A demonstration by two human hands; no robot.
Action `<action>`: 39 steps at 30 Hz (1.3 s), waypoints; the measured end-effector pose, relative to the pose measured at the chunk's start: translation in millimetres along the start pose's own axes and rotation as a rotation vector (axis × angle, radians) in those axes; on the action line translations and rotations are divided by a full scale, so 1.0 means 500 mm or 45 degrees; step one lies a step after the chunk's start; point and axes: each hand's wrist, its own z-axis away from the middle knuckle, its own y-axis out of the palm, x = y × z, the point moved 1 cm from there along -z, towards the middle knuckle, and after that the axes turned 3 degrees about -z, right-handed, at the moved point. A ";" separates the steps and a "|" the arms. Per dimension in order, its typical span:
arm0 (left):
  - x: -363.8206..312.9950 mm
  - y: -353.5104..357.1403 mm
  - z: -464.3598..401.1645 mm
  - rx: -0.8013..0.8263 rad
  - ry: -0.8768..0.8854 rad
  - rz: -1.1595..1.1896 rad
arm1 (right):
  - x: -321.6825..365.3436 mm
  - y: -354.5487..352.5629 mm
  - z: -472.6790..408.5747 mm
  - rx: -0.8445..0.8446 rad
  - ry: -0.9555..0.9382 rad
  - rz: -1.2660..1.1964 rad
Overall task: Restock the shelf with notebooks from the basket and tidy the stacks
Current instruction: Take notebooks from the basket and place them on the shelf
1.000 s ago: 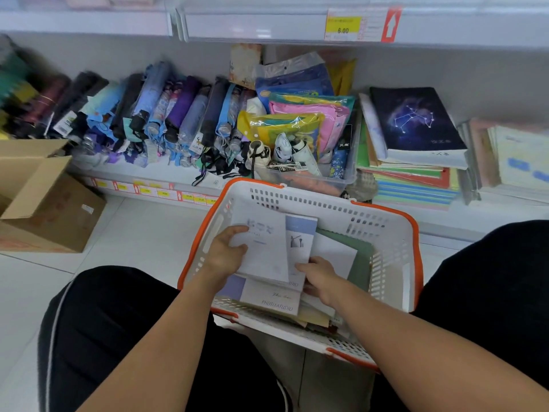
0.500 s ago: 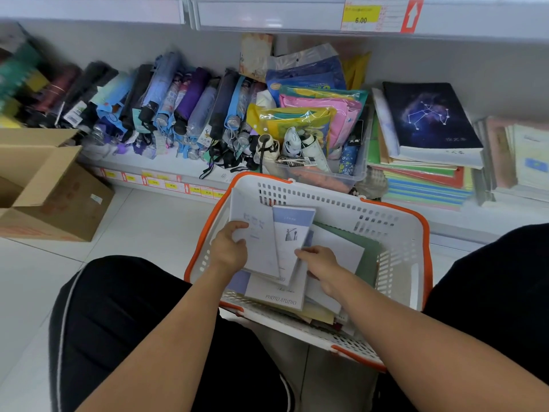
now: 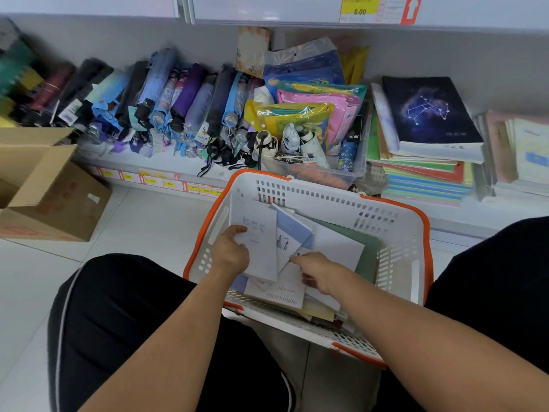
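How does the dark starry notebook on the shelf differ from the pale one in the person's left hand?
The starry notebook is dark navy with a constellation; the pale notebook is white with faint print. The starry one tops a shelf stack; the pale one is gripped by the left hand inside the basket. The starry one looks thicker.

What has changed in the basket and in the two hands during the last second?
The left hand keeps its grip on the white notebook and has tilted it more upright. The right hand has moved from lying on the blue-topped notebook to pinching its lower corner. The basket, the green notebook and the shelf stacks have stayed as they were.
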 end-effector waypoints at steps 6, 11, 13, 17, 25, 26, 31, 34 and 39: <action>0.015 -0.012 0.005 0.118 -0.179 0.081 | 0.016 0.032 -0.011 0.164 0.137 -0.295; 0.014 -0.020 0.005 0.191 -0.243 0.122 | 0.037 0.068 -0.013 0.333 0.150 -0.565; 0.010 -0.019 0.008 0.238 -0.249 0.128 | 0.043 0.072 -0.015 0.329 0.152 -0.582; -0.004 -0.021 0.020 0.260 -0.186 0.163 | 0.054 0.057 -0.008 0.222 0.143 -0.599; -0.038 -0.034 0.036 0.154 -0.099 0.268 | 0.077 -0.006 0.019 0.263 0.034 -0.624; -0.043 -0.038 0.040 0.143 -0.069 0.218 | 0.073 -0.013 0.018 0.274 0.057 -0.621; -0.040 -0.083 0.079 0.003 0.128 -0.009 | 0.047 0.006 0.003 0.306 0.169 -0.542; -0.016 -0.114 0.086 -0.084 0.075 -0.088 | 0.060 0.040 -0.001 0.239 0.125 -0.504; 0.008 -0.151 0.093 -0.270 -0.017 -0.077 | 0.099 0.058 0.001 -0.173 -0.304 -0.346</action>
